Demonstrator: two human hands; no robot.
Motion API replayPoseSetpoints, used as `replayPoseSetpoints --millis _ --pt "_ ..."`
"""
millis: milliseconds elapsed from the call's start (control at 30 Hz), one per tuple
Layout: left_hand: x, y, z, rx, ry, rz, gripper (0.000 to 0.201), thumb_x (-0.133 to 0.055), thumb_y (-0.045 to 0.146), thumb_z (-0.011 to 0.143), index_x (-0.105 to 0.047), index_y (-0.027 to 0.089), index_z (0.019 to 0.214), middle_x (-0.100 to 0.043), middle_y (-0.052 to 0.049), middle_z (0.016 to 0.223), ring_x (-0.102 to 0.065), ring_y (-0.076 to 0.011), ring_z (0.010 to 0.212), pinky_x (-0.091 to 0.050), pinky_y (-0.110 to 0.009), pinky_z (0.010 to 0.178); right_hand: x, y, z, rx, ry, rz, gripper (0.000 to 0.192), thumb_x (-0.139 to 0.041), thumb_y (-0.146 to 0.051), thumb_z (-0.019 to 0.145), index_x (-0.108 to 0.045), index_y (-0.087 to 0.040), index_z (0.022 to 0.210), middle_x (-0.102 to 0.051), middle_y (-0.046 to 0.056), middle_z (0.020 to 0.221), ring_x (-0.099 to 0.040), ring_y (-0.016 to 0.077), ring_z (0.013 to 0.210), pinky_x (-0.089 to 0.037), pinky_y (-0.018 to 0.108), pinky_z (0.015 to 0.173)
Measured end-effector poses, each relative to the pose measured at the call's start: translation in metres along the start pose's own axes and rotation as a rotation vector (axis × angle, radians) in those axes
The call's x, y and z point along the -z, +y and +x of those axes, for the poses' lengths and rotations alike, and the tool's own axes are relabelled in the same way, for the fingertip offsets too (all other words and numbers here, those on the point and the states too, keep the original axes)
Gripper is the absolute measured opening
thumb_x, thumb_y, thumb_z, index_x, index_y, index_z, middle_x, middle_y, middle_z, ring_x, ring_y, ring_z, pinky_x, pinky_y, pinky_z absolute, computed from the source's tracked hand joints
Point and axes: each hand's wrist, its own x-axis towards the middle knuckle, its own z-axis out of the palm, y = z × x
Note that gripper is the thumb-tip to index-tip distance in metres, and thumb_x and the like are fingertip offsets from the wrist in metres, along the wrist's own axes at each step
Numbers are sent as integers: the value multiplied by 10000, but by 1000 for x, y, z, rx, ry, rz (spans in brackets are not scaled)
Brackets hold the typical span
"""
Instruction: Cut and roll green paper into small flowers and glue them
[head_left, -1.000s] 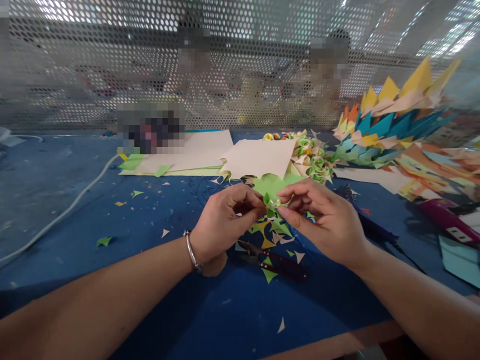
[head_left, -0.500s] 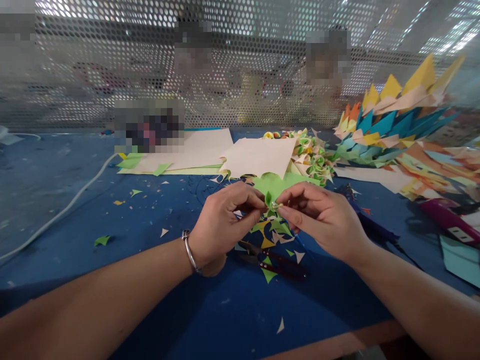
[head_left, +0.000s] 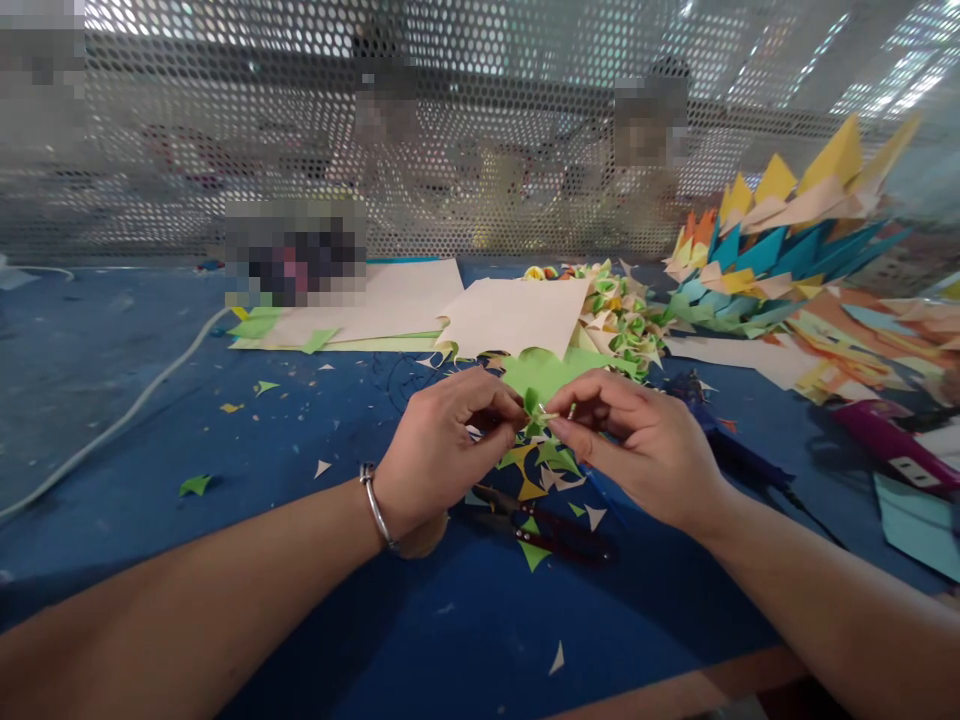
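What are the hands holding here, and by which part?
Both hands, left hand and right hand, pinch a small green paper piece at its edges with thumb and fingertips, above the scraps.

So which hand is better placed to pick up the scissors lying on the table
Probably the left hand: its heel sits just beside the scissors, whose near tip lies under it. The right hand is farther off. Both pinch the small green paper piece.
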Motion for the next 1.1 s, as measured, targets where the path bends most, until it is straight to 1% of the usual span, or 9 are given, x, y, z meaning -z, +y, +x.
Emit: replayPoseSetpoints --millis 267,500,667,767,867,1100 --pt "-1 1 -1 -7 -13 29 176 -580 57 789 -650 208 732 -718 3 765 -653 -128 743 -518 -278 696 1 -1 0 2 -12 -70 55 -654 -242 901 -671 -190 909 -653 -2 779 -576 84 604 -492 200 538" --pt "-2 2 -1 -6 -16 19 174 -566 58 777 -658 197 726 -710 -4 749 -643 -124 722 -505 -268 669 1 1 0 5 -26 -86 67 -648 -252 906 -670 -188 912 -654 2 788 -586 88 618 -491 205 546" --pt "-2 0 -1 41 -9 8 143 -578 90 769 -654 202 721 -705 -1 749 -636 -119 702 -504 -256 646 2 0 -1 24 -9 -102 59 -655 -231 897 -670 -190 936 -647 -10 762 -572 78 588 -491 191 539" --pt "-3 -3 -1 73 3 -38 103 -602 130 779 -647 204 724 -690 1 743 -619 -108 667 -501 -238 598 1 1 -1 0 8 -86 106 -668 -248 889 -662 -193 979 -646 -19 733 -571 80 553 -492 194 515" --pt "-4 -4 -1 83 4 -73 88 -624 149 784 -638 202 715 -683 1 737 -618 -107 665 -504 -234 592 1 2 -2 -16 9 -76 146 -673 -268 891 -658 -192 1015 -645 -23 718 -581 83 537 -496 200 508" --pt "-6 -7 0 112 26 -107 64 -648 171 788 -642 193 728 -678 0 728 -617 -107 652 -498 -238 580 1 1 -5 1 8 -64 134 -668 -257 897 -658 -187 1010 -654 -31 720 -590 71 526 -487 186 501"
